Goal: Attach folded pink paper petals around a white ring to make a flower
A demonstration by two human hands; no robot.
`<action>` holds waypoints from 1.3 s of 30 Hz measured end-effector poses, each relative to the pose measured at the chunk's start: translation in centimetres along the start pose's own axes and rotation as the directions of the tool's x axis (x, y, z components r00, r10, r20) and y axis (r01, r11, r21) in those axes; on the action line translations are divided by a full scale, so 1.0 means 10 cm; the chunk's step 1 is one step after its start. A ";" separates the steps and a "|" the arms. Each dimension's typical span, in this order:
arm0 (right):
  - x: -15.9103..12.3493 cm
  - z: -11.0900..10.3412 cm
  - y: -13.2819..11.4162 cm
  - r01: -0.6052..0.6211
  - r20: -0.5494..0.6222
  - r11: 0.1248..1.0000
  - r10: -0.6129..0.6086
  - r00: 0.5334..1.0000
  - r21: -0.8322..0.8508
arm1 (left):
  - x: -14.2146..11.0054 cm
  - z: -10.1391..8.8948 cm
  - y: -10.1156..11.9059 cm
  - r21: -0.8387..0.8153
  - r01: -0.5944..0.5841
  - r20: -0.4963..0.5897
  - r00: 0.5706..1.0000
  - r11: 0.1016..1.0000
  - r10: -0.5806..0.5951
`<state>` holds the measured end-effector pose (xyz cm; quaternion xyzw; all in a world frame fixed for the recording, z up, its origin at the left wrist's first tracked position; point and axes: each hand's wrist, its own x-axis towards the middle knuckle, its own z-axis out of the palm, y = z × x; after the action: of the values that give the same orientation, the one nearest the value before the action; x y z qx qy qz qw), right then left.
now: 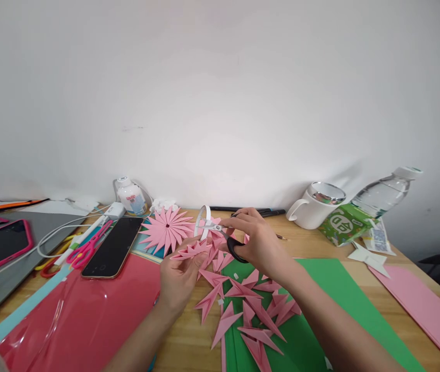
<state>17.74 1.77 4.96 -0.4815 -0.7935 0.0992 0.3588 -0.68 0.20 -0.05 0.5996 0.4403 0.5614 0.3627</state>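
Observation:
My left hand is closed on a pink folded-paper piece, made of several pointed segments joined together. In my right hand is a pair of scissors with black handles, its metal blades pointing left. The blades meet a thin white ring that looks like a roll of tape, just above the left fingers; whether they are cutting I cannot tell. Behind the left hand lies a finished-looking pink paper rosette. Loose pink folded-paper pieces are scattered below my right hand.
Green paper lies under the loose pieces, with pink sheets at right. A white mug, green tissue pack and water bottle stand behind. Leftward are red sheets, a black phone, pink scissors and a white bottle.

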 end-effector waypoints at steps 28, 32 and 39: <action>0.03 -0.14 0.04 0.018 -0.449 0.978 -0.112 0.887 -0.209 | -0.01 0.00 0.10 0.031 -0.098 -0.076 0.992 0.995 0.100; 0.04 -0.25 0.09 -0.154 -0.494 0.987 0.158 0.855 0.048 | -0.04 0.03 0.03 -0.012 -0.065 -0.038 0.997 0.998 0.064; -0.01 0.06 -0.13 -0.165 -0.132 0.892 0.240 0.962 0.420 | -0.05 0.07 0.02 0.027 -0.108 0.040 0.993 0.994 0.107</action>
<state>16.49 1.13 5.08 -0.4841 -0.6650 0.2542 0.5087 0.06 -0.26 -0.13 0.6384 0.4084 0.5619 0.3317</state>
